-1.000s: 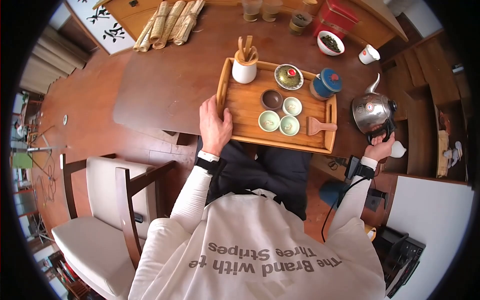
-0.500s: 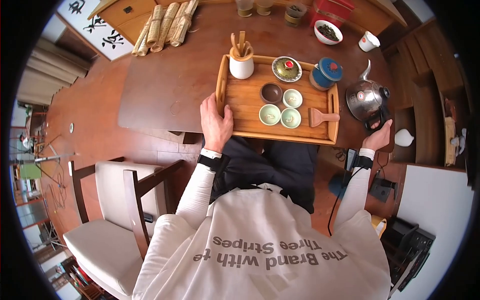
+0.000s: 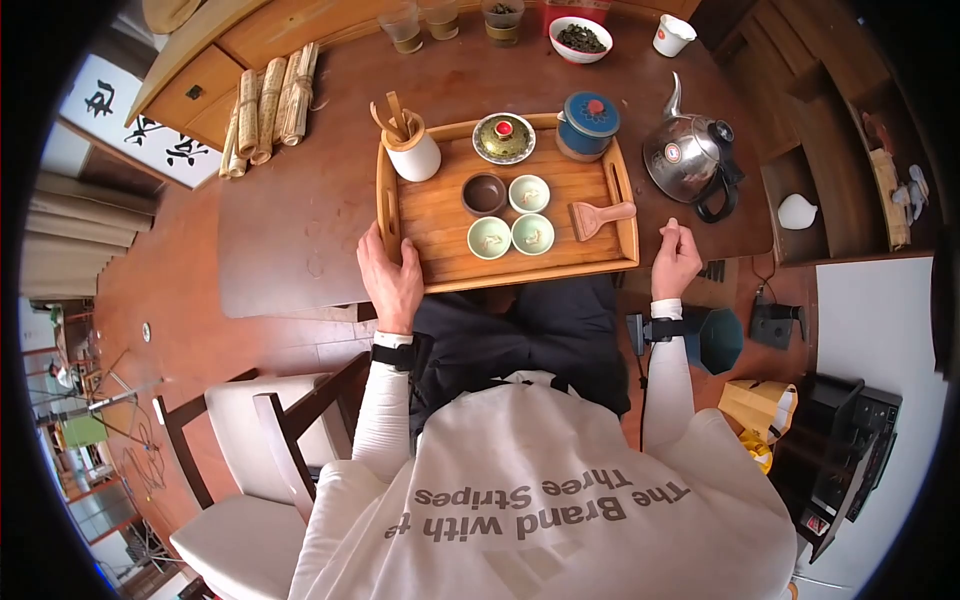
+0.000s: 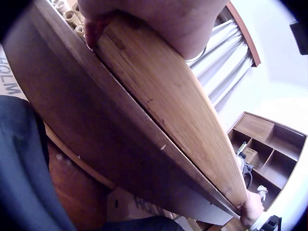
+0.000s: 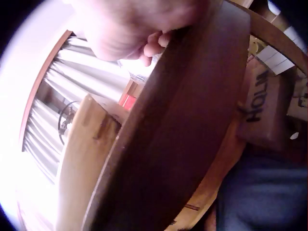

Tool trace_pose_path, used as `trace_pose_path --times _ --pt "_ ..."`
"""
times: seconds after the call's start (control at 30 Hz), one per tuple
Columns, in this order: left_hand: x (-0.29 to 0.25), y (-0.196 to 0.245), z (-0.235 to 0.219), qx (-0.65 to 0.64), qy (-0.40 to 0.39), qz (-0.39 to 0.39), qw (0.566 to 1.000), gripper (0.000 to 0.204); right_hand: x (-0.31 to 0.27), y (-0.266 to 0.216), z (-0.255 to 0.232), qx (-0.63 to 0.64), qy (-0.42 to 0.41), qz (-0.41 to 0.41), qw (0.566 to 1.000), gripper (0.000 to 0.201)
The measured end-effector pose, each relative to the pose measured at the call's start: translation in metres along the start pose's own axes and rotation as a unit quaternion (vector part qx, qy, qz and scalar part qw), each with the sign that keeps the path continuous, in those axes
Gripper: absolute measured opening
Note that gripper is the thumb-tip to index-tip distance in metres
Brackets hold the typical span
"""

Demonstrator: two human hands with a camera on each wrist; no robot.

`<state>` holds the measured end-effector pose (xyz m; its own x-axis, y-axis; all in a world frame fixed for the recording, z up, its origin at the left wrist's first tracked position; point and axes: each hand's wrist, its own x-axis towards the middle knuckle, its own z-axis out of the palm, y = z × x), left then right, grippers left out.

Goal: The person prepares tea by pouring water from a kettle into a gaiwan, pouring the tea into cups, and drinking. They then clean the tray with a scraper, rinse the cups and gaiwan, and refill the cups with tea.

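My left hand [image 3: 392, 283] grips the front left corner of a wooden tray [image 3: 435, 220], thumb at the front edge, fingers round the outer side. On the tray stand three pale green cups [image 3: 532, 235], a dark brown cup [image 3: 485, 194], a lidded bowl [image 3: 504, 138], a blue lidded jar [image 3: 587, 125] and a white holder [image 3: 414, 158] with wooden tools. A flared wooden piece with a short handle [image 3: 600, 217] lies at the right. Loosely curled and holding nothing, my right hand [image 3: 677, 262] is at the table's front edge, below the steel kettle [image 3: 688, 160].
Rolled bamboo scrolls [image 3: 270, 108] lie at the back left. Along the back are glass cups [image 3: 440, 18], a bowl of tea leaves [image 3: 580, 40] and a white cup [image 3: 674, 35]. A chair [image 3: 262, 440] stands left of me, shelves [image 3: 845, 130] at the right.
My right hand has let go of the kettle's handle and come left toward the tray. The left hand keeps its place on the tray. The head view has turned to the right.
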<state>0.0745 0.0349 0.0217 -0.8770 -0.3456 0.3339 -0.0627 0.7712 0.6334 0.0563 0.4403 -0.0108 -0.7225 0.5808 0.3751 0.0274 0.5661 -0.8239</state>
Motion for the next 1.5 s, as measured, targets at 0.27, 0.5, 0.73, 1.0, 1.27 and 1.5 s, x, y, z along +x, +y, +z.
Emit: trace_pose_path --times 0.27,0.5,0.73,1.0,1.27,1.5 --pt "0.001 -0.005 0.000 0.005 -0.010 0.005 1.000 0.055 0.000 0.000 0.010 -0.117 0.042 -0.211 0.970 0.030" --pt "0.066 0.045 -0.030 0.004 0.040 0.050 0.998 0.055 0.000 -0.002 0.011 -0.116 0.060 -0.224 0.966 0.030" --pt "0.142 0.070 -0.018 -0.099 -0.041 0.009 0.994 0.029 -0.002 0.004 0.011 -0.123 0.055 -0.211 0.968 0.029" --pt "0.126 0.123 -0.093 -0.302 0.185 0.112 0.929 0.016 0.000 -0.003 -0.001 -0.064 0.019 -0.120 0.991 0.023" --pt "0.022 0.159 -0.083 -0.419 -0.047 -0.100 0.901 0.019 -0.023 -0.175 -0.049 0.166 -0.229 -0.166 0.945 0.044" --pt "-0.031 0.161 -0.060 -0.486 -0.156 -0.160 0.845 0.020 -0.079 -0.188 -0.024 0.151 -0.356 -0.254 0.886 0.036"
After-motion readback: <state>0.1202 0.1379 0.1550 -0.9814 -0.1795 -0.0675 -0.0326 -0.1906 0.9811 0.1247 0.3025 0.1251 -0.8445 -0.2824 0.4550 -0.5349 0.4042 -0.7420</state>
